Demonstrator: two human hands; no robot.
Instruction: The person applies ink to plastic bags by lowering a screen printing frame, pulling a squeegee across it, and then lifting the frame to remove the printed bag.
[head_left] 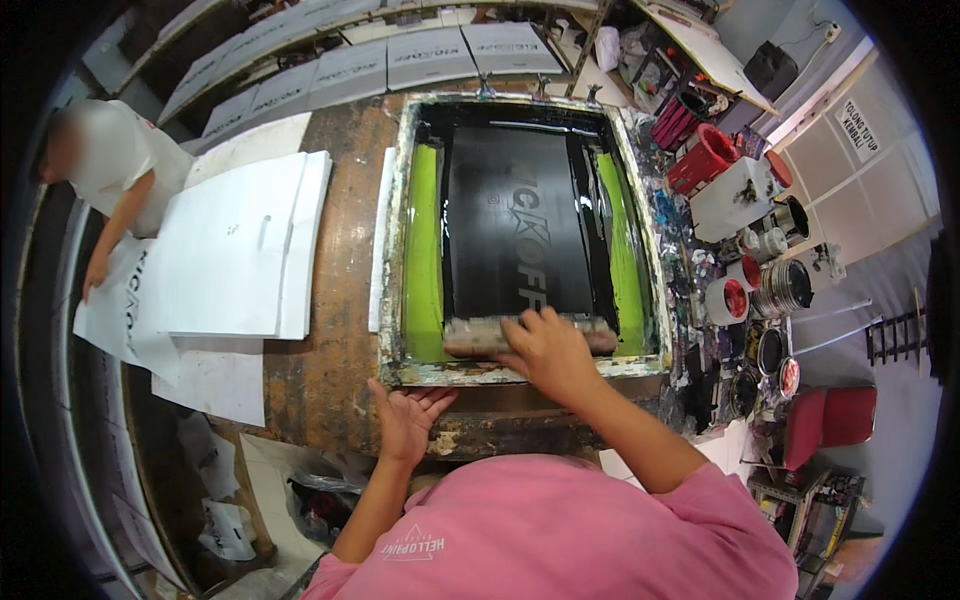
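Note:
My right hand (pixel 552 352) is closed over the middle of a wooden squeegee (pixel 472 338), which lies across the near end of a screen-printing frame (pixel 520 373). Inside the frame, the dark mesh (pixel 500 240) shows large lettering, with black ink (pixel 585 190) streaked down the sides and along the far end. Bright green strips (pixel 425 240) border it left and right. My left hand (pixel 406 420) is palm up at the frame's near left corner, fingers stretched toward its lower edge and thumb apart; whether the fingertips touch the frame's underside I cannot tell.
A stack of white sheets (pixel 245 250) lies left on the worn table (pixel 345 230). Beyond it a co-worker (pixel 135 160) holds a printed sheet (pixel 125 310). Ink tubs and cans (pixel 727 300) crowd the right edge. Racks of printed sheets (pixel 430 57) stand at the back.

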